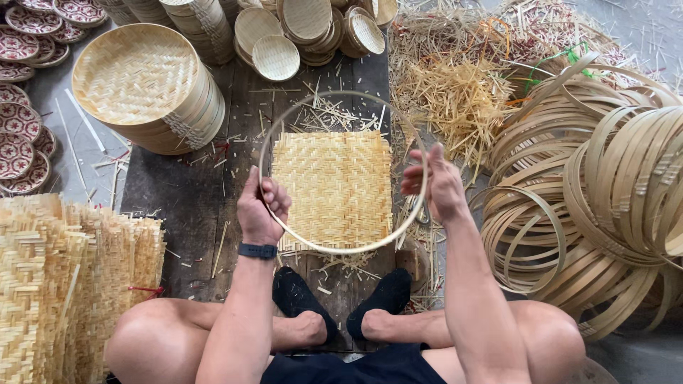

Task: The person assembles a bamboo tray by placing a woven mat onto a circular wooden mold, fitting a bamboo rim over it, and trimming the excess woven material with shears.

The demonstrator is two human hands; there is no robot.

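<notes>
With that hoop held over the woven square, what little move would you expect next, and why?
Probably lowering the bamboo hoop flat onto the woven mat. The left hand and right hand grip its opposite sides, and it already rings the mat lying on the dark board.

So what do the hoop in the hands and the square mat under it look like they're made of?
The hoop, held by the left hand and right hand, looks like a thin bent bamboo strip: pale, matte, unpainted. The square mat seems woven from flat bamboo slivers in a herringbone pattern, straw-yellow and unfinished, with frayed ends at its edges.
</notes>
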